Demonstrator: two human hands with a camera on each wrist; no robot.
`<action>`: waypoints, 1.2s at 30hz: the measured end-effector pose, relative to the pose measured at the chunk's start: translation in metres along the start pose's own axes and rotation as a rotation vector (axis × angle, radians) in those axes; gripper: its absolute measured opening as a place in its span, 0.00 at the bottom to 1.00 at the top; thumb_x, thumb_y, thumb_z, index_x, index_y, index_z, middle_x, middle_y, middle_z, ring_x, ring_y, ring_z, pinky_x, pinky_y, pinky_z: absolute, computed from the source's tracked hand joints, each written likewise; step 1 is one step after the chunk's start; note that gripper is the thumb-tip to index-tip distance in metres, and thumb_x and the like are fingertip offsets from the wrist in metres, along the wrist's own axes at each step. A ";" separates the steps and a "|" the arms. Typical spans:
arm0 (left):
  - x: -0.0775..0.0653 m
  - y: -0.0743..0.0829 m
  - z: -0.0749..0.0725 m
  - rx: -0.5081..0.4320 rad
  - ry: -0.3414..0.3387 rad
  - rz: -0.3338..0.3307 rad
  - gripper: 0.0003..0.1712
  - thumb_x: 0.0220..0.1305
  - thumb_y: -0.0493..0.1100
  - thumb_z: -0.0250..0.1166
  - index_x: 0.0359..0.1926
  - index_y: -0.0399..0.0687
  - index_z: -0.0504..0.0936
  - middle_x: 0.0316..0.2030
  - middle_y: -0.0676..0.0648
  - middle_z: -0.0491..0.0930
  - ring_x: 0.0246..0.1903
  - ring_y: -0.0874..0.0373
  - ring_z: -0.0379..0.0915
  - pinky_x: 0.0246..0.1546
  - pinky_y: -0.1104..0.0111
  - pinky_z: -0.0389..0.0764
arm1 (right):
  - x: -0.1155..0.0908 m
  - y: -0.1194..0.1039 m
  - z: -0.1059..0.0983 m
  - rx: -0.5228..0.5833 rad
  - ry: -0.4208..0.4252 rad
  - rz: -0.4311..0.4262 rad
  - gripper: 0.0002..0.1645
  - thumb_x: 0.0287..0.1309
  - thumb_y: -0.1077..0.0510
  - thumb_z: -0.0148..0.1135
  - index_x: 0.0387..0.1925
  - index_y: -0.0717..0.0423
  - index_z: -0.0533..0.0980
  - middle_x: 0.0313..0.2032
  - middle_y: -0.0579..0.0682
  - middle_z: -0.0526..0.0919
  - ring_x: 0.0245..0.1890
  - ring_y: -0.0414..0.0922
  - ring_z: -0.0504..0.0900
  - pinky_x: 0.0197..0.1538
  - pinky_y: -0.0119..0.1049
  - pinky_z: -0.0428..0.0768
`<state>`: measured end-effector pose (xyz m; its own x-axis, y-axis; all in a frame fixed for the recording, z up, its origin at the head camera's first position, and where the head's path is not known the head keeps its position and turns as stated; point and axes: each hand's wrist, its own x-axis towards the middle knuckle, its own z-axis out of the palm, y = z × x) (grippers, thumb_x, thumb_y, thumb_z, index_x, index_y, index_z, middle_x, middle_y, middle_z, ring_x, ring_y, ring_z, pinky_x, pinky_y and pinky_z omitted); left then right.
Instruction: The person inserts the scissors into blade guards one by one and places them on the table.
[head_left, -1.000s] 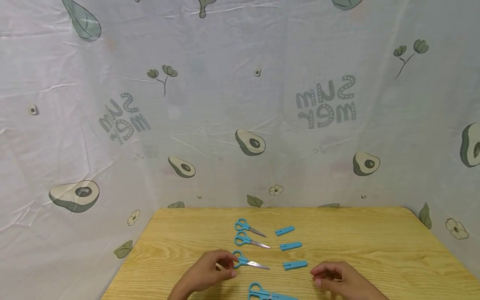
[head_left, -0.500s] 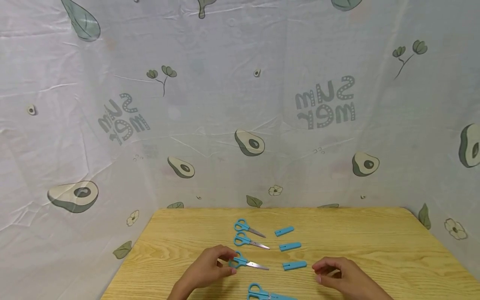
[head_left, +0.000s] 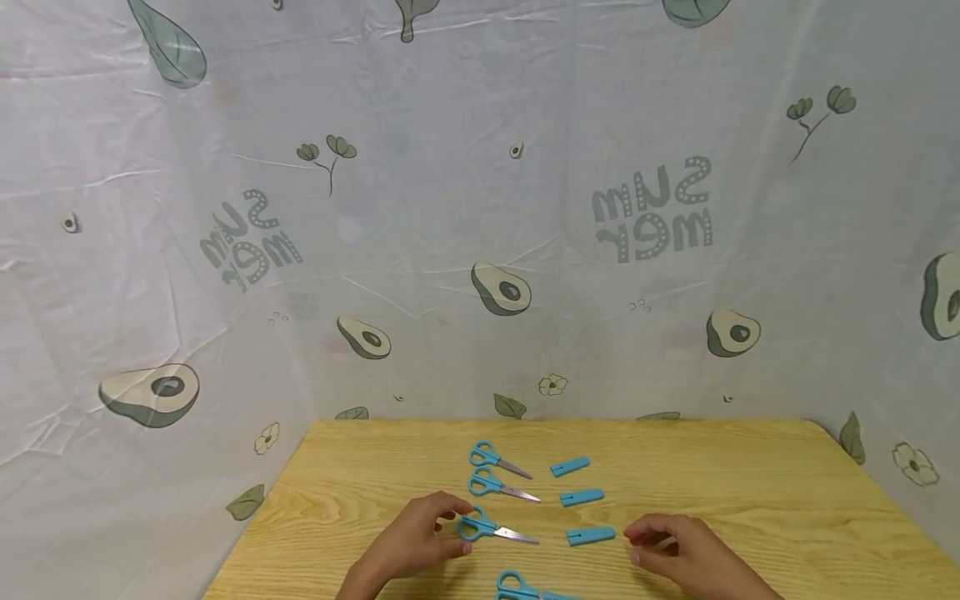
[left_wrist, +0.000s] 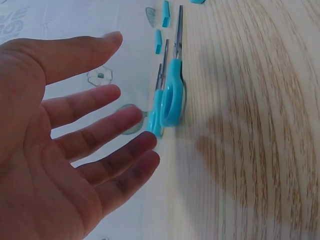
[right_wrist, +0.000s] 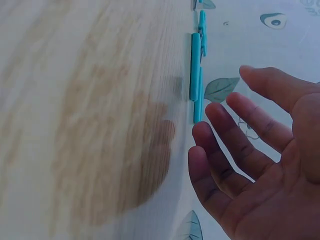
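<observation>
Three blue-handled scissors lie with bare blades pointing right: a far pair [head_left: 485, 454], a middle pair [head_left: 486, 482] and a near pair [head_left: 477, 524]. Right of each lies a blue blade cover: far [head_left: 570, 467], middle [head_left: 582, 497] and near [head_left: 590, 536]. My left hand [head_left: 420, 533] hovers around the near pair's handles, fingers loosely bent; the left wrist view shows a gap between fingertips and scissors [left_wrist: 173, 95]. My right hand [head_left: 686, 550] is just right of the near cover, relaxed and holding nothing; its fingers are apart from the cover [right_wrist: 194, 67] in the right wrist view.
Another pair of scissors [head_left: 517, 587], with a blue cover over its blades, lies at the bottom edge of the head view, partly cut off. The wooden table [head_left: 712, 467] meets a printed pale sheet [head_left: 420, 208] at the back and sides.
My left fingers have lifted slightly, showing more of the near scissors' handles. My right hand has shifted a little and its fingers have spread slightly. The scissors and covers stay put.
</observation>
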<state>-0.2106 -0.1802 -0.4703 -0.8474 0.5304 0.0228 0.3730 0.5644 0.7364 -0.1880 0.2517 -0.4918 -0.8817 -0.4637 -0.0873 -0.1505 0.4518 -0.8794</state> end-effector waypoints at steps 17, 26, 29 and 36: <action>0.013 -0.005 0.001 0.184 0.024 0.039 0.29 0.65 0.49 0.79 0.64 0.45 0.84 0.61 0.47 0.85 0.60 0.41 0.82 0.58 0.56 0.86 | 0.006 -0.002 -0.009 -0.050 0.060 0.036 0.22 0.73 0.53 0.69 0.59 0.65 0.82 0.51 0.54 0.88 0.44 0.44 0.88 0.43 0.35 0.87; 0.022 -0.015 0.003 0.187 0.015 0.041 0.33 0.65 0.51 0.79 0.67 0.45 0.81 0.64 0.46 0.83 0.64 0.40 0.80 0.63 0.53 0.84 | 0.015 -0.003 -0.011 -0.104 0.047 -0.014 0.24 0.72 0.53 0.71 0.61 0.63 0.81 0.57 0.59 0.87 0.55 0.59 0.86 0.49 0.42 0.88; 0.028 -0.018 0.001 0.163 0.008 0.043 0.33 0.64 0.50 0.80 0.67 0.46 0.82 0.64 0.46 0.83 0.63 0.38 0.79 0.61 0.52 0.85 | 0.021 -0.005 -0.011 -0.154 0.061 -0.054 0.23 0.70 0.52 0.73 0.60 0.60 0.82 0.57 0.58 0.87 0.56 0.63 0.85 0.51 0.46 0.89; 0.040 -0.023 0.000 0.143 -0.003 0.086 0.34 0.62 0.50 0.81 0.66 0.46 0.82 0.62 0.45 0.84 0.62 0.38 0.79 0.60 0.53 0.85 | 0.031 -0.004 -0.011 -0.172 0.078 -0.090 0.26 0.69 0.52 0.73 0.62 0.62 0.81 0.58 0.61 0.86 0.58 0.65 0.83 0.51 0.52 0.88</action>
<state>-0.2529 -0.1715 -0.4865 -0.8089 0.5826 0.0791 0.4942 0.6009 0.6283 -0.2197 0.2438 -0.4857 -0.8922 -0.4506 0.0308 -0.2989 0.5379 -0.7882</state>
